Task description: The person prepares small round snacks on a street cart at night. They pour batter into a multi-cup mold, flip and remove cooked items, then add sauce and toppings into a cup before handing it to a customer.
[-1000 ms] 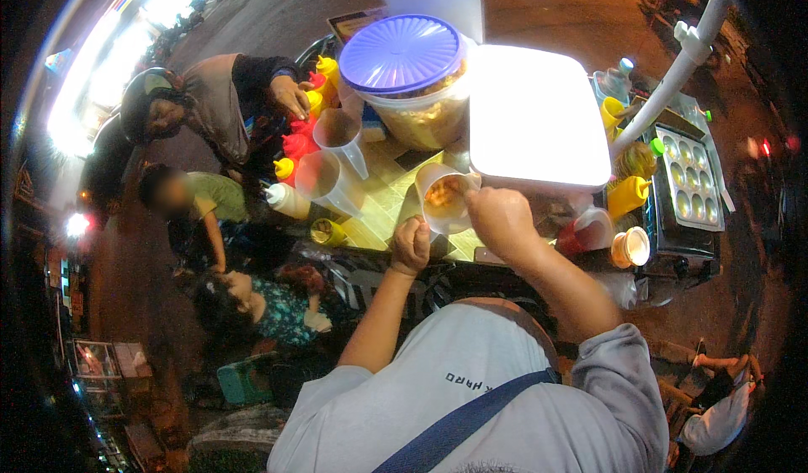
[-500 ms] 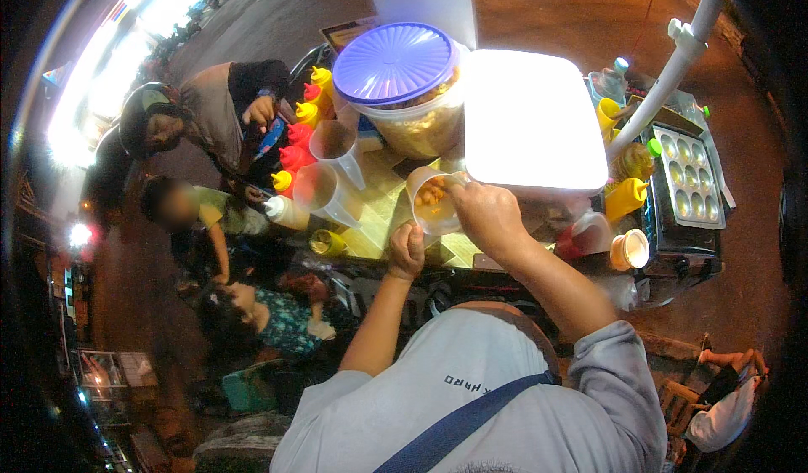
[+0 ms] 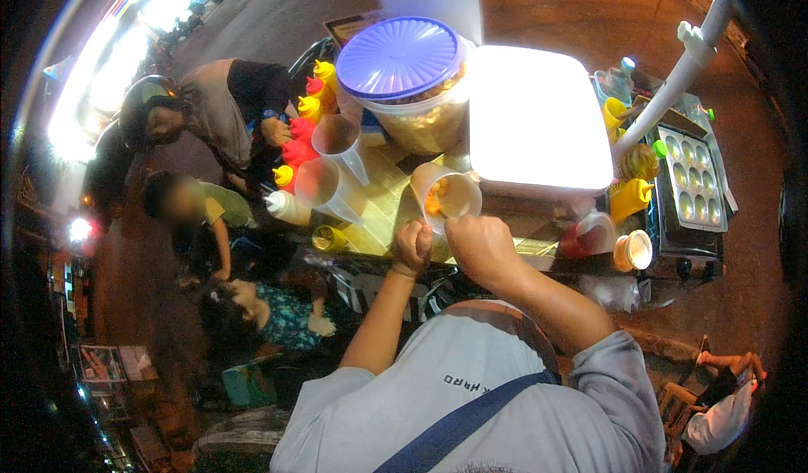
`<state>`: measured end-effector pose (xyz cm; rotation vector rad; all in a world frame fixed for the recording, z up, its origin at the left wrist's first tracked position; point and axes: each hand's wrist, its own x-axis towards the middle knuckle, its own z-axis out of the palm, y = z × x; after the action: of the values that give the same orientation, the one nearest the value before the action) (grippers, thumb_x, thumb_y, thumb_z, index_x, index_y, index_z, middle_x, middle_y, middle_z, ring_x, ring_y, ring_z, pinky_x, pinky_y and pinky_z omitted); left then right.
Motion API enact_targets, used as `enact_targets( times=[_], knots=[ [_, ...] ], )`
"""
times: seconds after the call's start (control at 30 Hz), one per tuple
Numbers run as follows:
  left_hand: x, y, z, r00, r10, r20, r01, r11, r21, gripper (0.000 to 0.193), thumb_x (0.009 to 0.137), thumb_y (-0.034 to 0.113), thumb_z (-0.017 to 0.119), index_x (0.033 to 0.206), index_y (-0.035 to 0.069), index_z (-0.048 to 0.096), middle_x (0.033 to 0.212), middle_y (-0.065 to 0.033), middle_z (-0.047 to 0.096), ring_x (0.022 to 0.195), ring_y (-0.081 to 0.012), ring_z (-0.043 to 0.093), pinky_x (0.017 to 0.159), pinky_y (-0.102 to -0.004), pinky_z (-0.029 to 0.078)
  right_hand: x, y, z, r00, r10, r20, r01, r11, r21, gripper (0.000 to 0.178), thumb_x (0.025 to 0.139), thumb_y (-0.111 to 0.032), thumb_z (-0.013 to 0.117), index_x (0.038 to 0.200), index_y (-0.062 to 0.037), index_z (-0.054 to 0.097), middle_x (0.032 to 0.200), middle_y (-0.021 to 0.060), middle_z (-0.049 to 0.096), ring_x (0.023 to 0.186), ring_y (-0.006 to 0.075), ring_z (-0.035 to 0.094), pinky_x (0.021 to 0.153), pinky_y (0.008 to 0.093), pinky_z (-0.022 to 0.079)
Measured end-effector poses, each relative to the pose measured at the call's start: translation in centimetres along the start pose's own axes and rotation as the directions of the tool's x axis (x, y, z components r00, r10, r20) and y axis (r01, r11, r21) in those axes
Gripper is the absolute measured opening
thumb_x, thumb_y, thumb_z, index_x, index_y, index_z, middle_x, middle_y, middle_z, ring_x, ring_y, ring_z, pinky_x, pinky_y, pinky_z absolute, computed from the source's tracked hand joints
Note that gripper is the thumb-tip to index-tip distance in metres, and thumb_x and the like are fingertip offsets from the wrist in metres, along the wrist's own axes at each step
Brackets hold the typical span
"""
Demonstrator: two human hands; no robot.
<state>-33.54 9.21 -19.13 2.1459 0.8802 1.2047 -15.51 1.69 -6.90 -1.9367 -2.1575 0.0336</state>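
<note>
Two hands meet at one clear jug (image 3: pixel 462 195), located at the near edge of the table (image 3: pixel 387 174), mouth toward the wearer; the left hand (image 3: pixel 412 246) is curled into a fist against the near left side of the jug, apparently clamped on its handle, which the fingers cover; the right hand (image 3: pixel 482 247) is bunched at the near rim, just right of the left hand; whether it grips a utensil cannot be told.

Risk: a loose left grip, or a hard push from the right hand, could tip the jug and spill its load; a wide swing of the right forearm could knock the small tub (image 3: pixel 633 251) at the near right; a leftward jolt could reach the white-nozzled bottle (image 3: pixel 290 208).

Containers: the jug carries orange pieces (image 3: pixel 436 197), gathered at its left side; the large tub (image 3: pixel 412 128), far of the jug, holds yellowish pieces beneath a purple lid (image 3: pixel 402 56); the glowing white box (image 3: pixel 539 119) to its right hides any contents; two spare jugs (image 3: pixel 324 188) stand at left, beside red and yellow squeeze bottles (image 3: pixel 299 153); at right, a clear container (image 3: pixel 589 235) shows something red.
</note>
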Motion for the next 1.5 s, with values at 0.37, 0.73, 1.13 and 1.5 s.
enact_targets(
  times=[0.37, 0.73, 1.13, 1.5],
  knots=[
    [-0.5, -0.2, -0.3, 0.994, -0.1, 0.04, 0.1, 0.995, 0.002, 0.042, 0.105, 0.034, 0.046, 0.081, 0.001, 0.055, 0.075, -0.0238, 0.057, 0.072, -0.0467, 0.057, 0.066, -0.0516, 0.045, 0.7, 0.0, 0.0, 0.983, -0.003, -0.183, 0.017, 0.997, 0.076, 0.007, 0.082, -0.012, 0.067, 0.076, -0.0097, 0.065, 0.068, 0.012, 0.069, 0.061, 0.0296, 0.073, 0.052, 0.0411, 0.058],
    [-0.4, -0.6, -0.3, 0.994, -0.102, -0.028, 0.102, 0.995, 0.02, 0.04, 0.105, 0.031, 0.047, 0.079, 0.001, 0.054, 0.071, -0.0218, 0.056, 0.066, -0.0461, 0.055, 0.062, -0.0519, 0.043, 1.1, 0.9, 0.2, 0.981, 0.057, -0.186, -0.041, 0.995, 0.09, 0.01, 0.087, -0.013, 0.062, 0.08, -0.0094, 0.069, 0.066, 0.015, 0.068, 0.06, 0.0351, 0.071, 0.054, 0.0467, 0.057],
    [-0.5, -0.8, -0.1, 0.995, -0.089, -0.043, 0.089, 0.996, -0.001, 0.04, 0.105, 0.031, 0.045, 0.084, 0.0, 0.057, 0.077, -0.0225, 0.06, 0.072, -0.046, 0.058, 0.066, -0.0504, 0.046, 1.5, 1.9, -0.6, 0.998, -0.036, 0.044, 0.033, 0.998, 0.062, 0.011, 0.086, -0.014, 0.064, 0.079, -0.0085, 0.069, 0.073, 0.0141, 0.071, 0.066, 0.0319, 0.073, 0.058, 0.0453, 0.058],
    [0.5, 0.1, -0.4, 0.991, -0.119, 0.053, 0.119, 0.993, 0.004, 0.04, 0.105, 0.033, 0.049, 0.085, 0.0, 0.059, 0.077, -0.0251, 0.059, 0.074, -0.0472, 0.059, 0.068, -0.0512, 0.047, 2.1, 1.0, -0.1, 0.998, -0.022, -0.067, 0.026, 0.998, 0.064, 0.009, 0.083, -0.011, 0.066, 0.076, -0.0086, 0.071, 0.074, 0.0133, 0.072, 0.067, 0.0298, 0.075, 0.056, 0.0424, 0.059]
  ],
)
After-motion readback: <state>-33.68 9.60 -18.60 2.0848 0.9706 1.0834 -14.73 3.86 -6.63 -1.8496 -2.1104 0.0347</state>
